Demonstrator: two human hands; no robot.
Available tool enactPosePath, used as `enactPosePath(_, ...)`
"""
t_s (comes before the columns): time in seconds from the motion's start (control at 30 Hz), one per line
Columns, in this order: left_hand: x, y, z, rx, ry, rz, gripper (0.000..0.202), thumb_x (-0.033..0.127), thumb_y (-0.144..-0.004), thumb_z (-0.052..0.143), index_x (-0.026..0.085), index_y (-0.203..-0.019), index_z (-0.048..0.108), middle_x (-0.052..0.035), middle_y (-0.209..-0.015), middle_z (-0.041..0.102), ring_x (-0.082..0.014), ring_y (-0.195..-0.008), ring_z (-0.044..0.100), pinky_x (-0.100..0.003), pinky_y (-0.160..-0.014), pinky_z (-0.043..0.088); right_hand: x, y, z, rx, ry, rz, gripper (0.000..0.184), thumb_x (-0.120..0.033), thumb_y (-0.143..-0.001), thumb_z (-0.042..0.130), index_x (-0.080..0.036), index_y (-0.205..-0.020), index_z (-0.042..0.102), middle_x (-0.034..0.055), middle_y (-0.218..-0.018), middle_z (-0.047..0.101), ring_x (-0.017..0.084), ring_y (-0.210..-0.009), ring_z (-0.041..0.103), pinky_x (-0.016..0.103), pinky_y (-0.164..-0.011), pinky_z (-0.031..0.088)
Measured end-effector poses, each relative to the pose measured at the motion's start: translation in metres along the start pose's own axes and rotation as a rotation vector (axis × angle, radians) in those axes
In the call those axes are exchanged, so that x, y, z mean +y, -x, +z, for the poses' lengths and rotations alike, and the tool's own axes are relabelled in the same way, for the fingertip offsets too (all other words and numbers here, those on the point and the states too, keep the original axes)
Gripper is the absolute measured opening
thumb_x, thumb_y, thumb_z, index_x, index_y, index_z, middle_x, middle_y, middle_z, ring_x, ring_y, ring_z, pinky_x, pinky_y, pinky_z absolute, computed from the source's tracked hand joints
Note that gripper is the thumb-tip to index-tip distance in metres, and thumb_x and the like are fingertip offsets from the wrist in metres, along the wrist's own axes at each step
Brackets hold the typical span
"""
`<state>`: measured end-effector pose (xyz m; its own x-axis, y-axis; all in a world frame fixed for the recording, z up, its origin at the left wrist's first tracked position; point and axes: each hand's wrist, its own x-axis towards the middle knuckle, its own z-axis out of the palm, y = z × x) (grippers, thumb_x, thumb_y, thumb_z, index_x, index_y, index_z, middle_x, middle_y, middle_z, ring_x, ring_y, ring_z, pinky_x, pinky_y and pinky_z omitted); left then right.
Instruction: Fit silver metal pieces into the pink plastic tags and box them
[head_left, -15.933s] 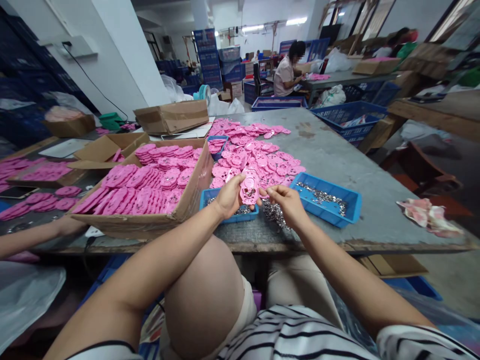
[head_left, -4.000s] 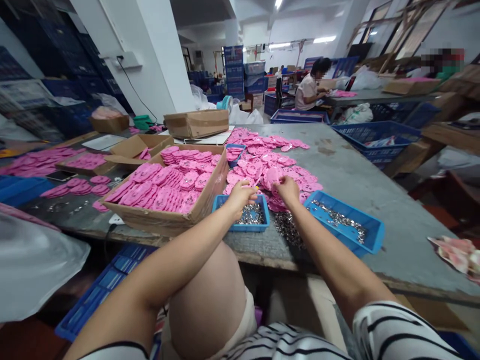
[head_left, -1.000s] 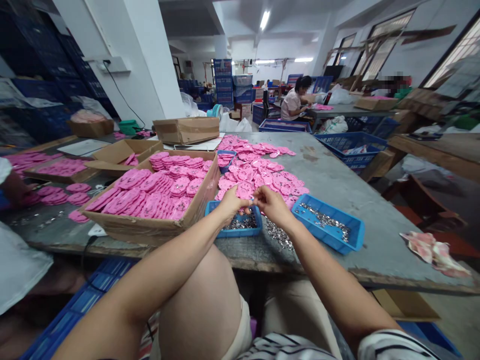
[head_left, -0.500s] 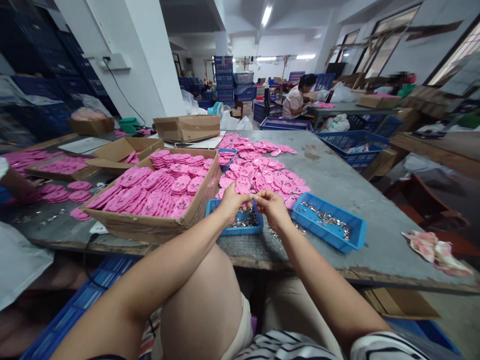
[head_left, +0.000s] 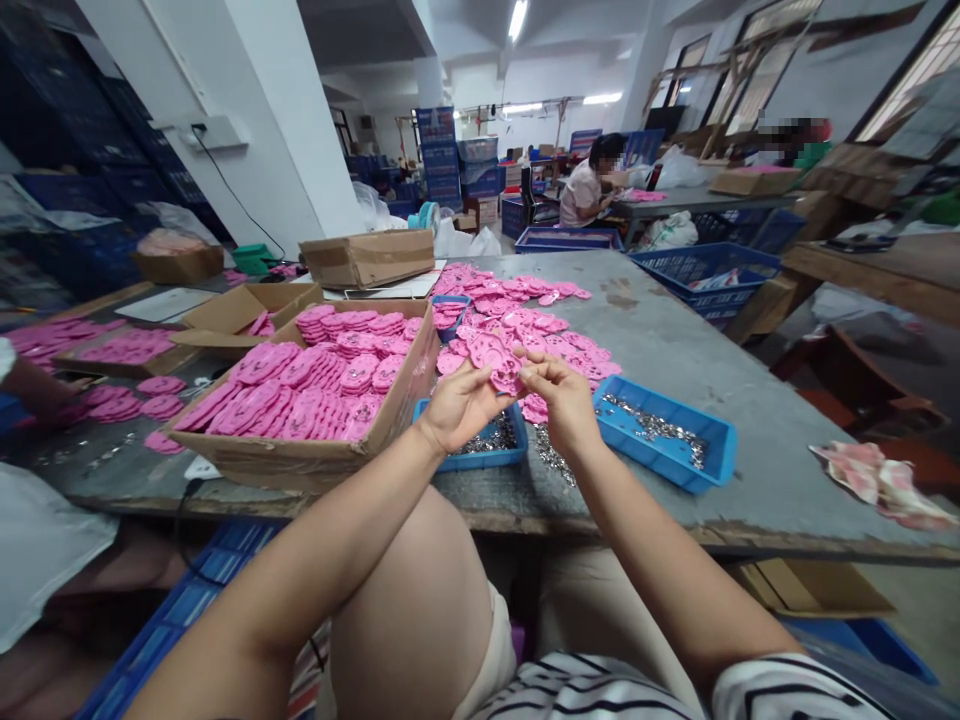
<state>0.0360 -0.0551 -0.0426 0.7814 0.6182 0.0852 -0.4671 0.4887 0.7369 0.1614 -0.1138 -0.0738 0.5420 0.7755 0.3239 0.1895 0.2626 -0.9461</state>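
Between my hands is a flat pink piece with a scalloped edge [head_left: 491, 352], lifted above the table. My left hand [head_left: 463, 405] grips it from the left and below, the thumb along its edge. My right hand [head_left: 562, 395] is closed, thumb and fingers pinching at its right side; any small part between those fingertips is hidden. Below the hands stands a blue tray of small shiny metal parts [head_left: 495, 460]. To the right is a second blue tray [head_left: 675, 470] with similar parts, and loose metal parts [head_left: 553, 458] lie between the two. A pile of pink pieces [head_left: 547, 325] lies behind.
At left stands a cardboard box [head_left: 300, 455] packed with stacked pink pieces, with an open carton [head_left: 217, 310] behind. A crumpled cloth [head_left: 881, 485] lies near the right edge. Another person's arm [head_left: 34, 385] reaches in at far left; a person [head_left: 589, 190] sits further back.
The pink piece is turned and now shows more of its face between my hands. My left palm has rolled upward, and my right fingers have moved onto the piece's right side.
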Motion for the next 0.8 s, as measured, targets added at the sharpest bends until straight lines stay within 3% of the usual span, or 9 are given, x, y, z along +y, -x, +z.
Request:
enactPosePath(0.23, -0.004, -0.001, -0.001, -0.009, -0.016, 0.019, 0.063, 0.004, -0.079, 0.048, 0.025, -0.138, 0.047, -0.0069, -0.122, 0.068, -0.0202, -0.112, 0.065, -0.044, -0.099, 0.051, -0.008, 0.003, 0.002, 0.024, -0.056, -0.018, 0.015, -0.028, -0.07, 0.067, -0.019, -0.06, 0.059, 0.0108, -0.115, 0.067, 0.027, -0.119, 0.055, 0.046, -0.1, 0.043)
enactPosePath(0.6, -0.005, -0.002, 0.002, 0.009, 0.095, -0.014, 0.065, -0.001, -0.08, 0.045, 0.024, -0.14, 0.045, -0.007, -0.124, 0.068, -0.0201, -0.114, 0.065, -0.046, -0.106, 0.045, -0.004, 0.001, 0.005, 0.062, -0.053, -0.033, 0.015, -0.027, -0.065, 0.07, -0.02, -0.058, 0.06, 0.0093, -0.111, 0.065, 0.026, -0.11, 0.058, 0.045, -0.098, 0.043)
enactPosePath(0.8, -0.007, -0.003, 0.003, 0.079, 0.125, -0.041, 0.054, -0.003, -0.08, 0.041, 0.016, -0.129, 0.053, -0.0092, -0.102, 0.073, -0.0205, -0.106, 0.068, -0.044, -0.104, 0.045, 0.003, 0.002, 0.008, 0.117, 0.006, -0.116, 0.015, -0.028, -0.068, 0.069, -0.021, -0.061, 0.058, 0.0092, -0.105, 0.066, 0.026, -0.108, 0.059, 0.044, -0.093, 0.045)
